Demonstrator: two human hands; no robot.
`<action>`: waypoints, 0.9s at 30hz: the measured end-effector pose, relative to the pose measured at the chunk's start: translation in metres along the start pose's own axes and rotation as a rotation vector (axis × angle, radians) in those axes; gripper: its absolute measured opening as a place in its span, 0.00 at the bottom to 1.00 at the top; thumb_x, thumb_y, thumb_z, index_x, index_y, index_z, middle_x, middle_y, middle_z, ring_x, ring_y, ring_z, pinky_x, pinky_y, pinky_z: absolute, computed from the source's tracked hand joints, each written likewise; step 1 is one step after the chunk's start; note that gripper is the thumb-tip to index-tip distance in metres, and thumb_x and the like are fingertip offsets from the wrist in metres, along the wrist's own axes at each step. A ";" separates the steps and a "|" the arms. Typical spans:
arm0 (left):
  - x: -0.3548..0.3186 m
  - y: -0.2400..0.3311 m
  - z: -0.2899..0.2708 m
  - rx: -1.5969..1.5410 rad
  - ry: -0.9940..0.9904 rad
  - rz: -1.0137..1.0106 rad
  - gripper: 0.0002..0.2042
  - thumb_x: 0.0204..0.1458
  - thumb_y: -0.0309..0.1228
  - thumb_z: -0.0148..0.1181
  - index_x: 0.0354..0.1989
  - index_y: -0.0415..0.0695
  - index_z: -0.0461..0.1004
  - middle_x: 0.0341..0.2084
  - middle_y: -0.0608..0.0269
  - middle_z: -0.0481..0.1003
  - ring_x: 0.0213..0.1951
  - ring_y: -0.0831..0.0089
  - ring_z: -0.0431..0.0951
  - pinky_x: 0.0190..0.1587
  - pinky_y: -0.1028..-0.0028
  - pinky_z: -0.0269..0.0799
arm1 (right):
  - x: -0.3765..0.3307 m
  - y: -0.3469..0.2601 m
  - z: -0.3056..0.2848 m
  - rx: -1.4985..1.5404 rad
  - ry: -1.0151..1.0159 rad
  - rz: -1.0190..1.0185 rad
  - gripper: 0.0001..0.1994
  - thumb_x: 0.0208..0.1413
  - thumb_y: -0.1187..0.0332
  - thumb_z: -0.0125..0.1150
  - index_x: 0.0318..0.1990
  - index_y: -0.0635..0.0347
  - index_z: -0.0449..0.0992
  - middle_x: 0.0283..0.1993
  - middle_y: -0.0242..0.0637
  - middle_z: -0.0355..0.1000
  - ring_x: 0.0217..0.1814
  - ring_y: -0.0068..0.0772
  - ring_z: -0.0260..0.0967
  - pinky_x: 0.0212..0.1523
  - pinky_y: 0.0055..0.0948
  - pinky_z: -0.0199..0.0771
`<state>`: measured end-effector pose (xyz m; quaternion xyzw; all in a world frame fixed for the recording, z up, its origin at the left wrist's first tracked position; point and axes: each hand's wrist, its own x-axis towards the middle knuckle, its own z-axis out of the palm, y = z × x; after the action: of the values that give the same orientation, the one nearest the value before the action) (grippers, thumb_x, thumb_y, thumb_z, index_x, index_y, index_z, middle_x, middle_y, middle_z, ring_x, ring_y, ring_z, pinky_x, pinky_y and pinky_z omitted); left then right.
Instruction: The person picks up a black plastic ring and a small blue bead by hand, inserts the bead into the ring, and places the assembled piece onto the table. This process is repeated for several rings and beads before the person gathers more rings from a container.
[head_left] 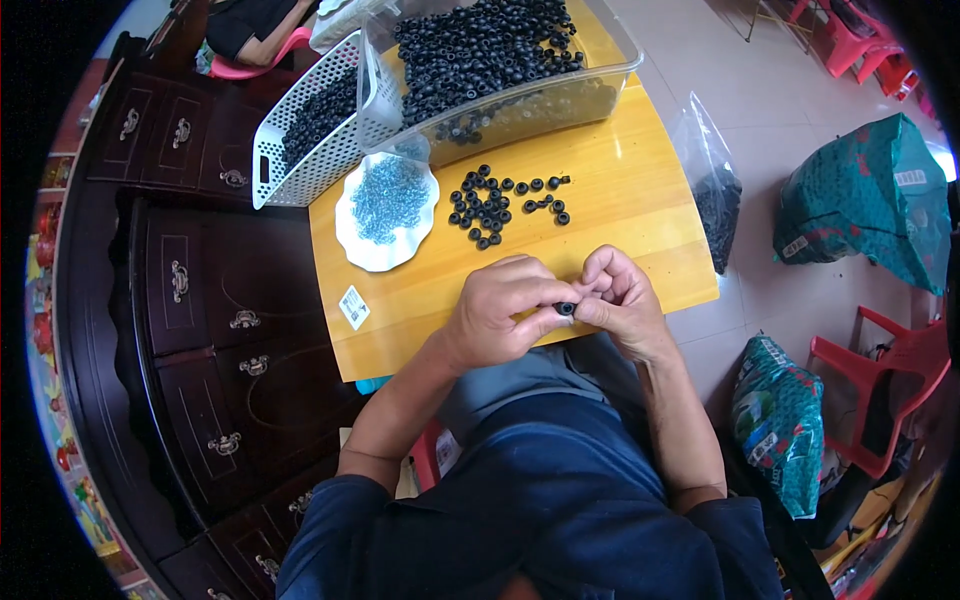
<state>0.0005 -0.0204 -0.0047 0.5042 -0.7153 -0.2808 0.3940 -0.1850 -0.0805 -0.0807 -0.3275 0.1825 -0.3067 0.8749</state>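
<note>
Between the thumb and forefinger of my left hand (503, 305) is a small black ring-shaped piece (566, 309), its round hole showing. My right hand (622, 300) is closed in a pinch right beside it; whatever its fingertips hold is too small to make out. Both hands are over the near edge of the yellow wooden table (420, 310). Beyond them lies a loose group of similar black pieces (490, 212). To their left a white scalloped plate (349, 240) carries a heap of small clear bluish pieces (388, 198).
A clear plastic bin (500, 115) and a white perforated basket (285, 190), both holding black pieces, stand at the table's far side. A small white card (353, 307) lies at left. Dark drawers (190, 300) flank the table; teal bags (840, 190) and a red chair (870, 390) are at right.
</note>
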 end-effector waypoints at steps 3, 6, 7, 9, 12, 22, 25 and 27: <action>0.000 -0.002 0.001 0.002 0.030 0.024 0.14 0.42 0.18 0.68 0.39 0.44 0.84 0.24 0.62 0.77 0.27 0.68 0.76 0.31 0.72 0.70 | 0.001 -0.005 0.006 0.003 0.003 -0.008 0.15 0.51 0.75 0.71 0.40 0.56 0.68 0.37 0.33 0.79 0.38 0.18 0.76 0.38 0.16 0.72; -0.001 -0.004 -0.001 -0.003 0.051 0.033 0.14 0.41 0.18 0.68 0.38 0.44 0.84 0.24 0.62 0.77 0.26 0.68 0.75 0.31 0.72 0.70 | 0.002 -0.004 0.008 0.007 -0.004 0.001 0.13 0.51 0.79 0.68 0.39 0.56 0.70 0.38 0.32 0.79 0.39 0.16 0.75 0.39 0.16 0.71; -0.003 -0.005 -0.003 0.015 0.029 0.028 0.13 0.41 0.20 0.69 0.38 0.44 0.83 0.25 0.61 0.77 0.28 0.65 0.76 0.32 0.70 0.71 | 0.004 -0.003 0.008 0.015 -0.016 0.006 0.13 0.51 0.79 0.68 0.39 0.56 0.70 0.38 0.32 0.79 0.39 0.16 0.75 0.40 0.16 0.71; -0.006 -0.005 -0.006 0.051 0.019 0.017 0.13 0.41 0.22 0.70 0.38 0.44 0.82 0.26 0.60 0.77 0.29 0.63 0.77 0.32 0.68 0.73 | 0.003 0.001 0.003 -0.035 -0.011 -0.006 0.13 0.52 0.77 0.69 0.40 0.56 0.69 0.37 0.32 0.78 0.39 0.18 0.75 0.40 0.17 0.72; -0.005 -0.004 -0.007 0.100 0.018 0.043 0.11 0.44 0.22 0.69 0.38 0.43 0.81 0.26 0.60 0.76 0.28 0.65 0.77 0.31 0.70 0.73 | 0.002 0.003 0.005 -0.080 0.041 -0.009 0.13 0.54 0.74 0.69 0.41 0.55 0.68 0.37 0.33 0.77 0.38 0.20 0.74 0.41 0.19 0.72; -0.050 -0.042 -0.071 0.277 0.126 -0.476 0.12 0.49 0.25 0.65 0.44 0.42 0.79 0.28 0.60 0.78 0.28 0.71 0.77 0.33 0.72 0.74 | 0.001 0.002 0.006 -0.032 0.163 -0.019 0.14 0.54 0.68 0.71 0.41 0.54 0.69 0.35 0.35 0.76 0.37 0.25 0.73 0.43 0.23 0.74; -0.053 -0.067 -0.116 0.197 0.337 -0.576 0.11 0.50 0.22 0.62 0.43 0.39 0.79 0.20 0.73 0.73 0.22 0.86 0.70 0.26 0.79 0.66 | 0.004 0.001 0.008 -0.040 0.145 -0.024 0.12 0.55 0.70 0.69 0.41 0.55 0.70 0.36 0.36 0.77 0.38 0.25 0.73 0.43 0.23 0.73; -0.043 -0.081 -0.169 0.169 0.409 -0.602 0.12 0.51 0.22 0.62 0.45 0.40 0.79 0.24 0.73 0.74 0.26 0.85 0.71 0.29 0.82 0.67 | 0.004 0.000 0.009 -0.043 0.139 -0.022 0.11 0.55 0.72 0.68 0.41 0.56 0.70 0.37 0.36 0.77 0.39 0.24 0.73 0.44 0.25 0.73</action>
<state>0.1920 -0.0074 0.0084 0.7685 -0.4621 -0.2178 0.3854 -0.1774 -0.0792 -0.0746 -0.3260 0.2459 -0.3343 0.8494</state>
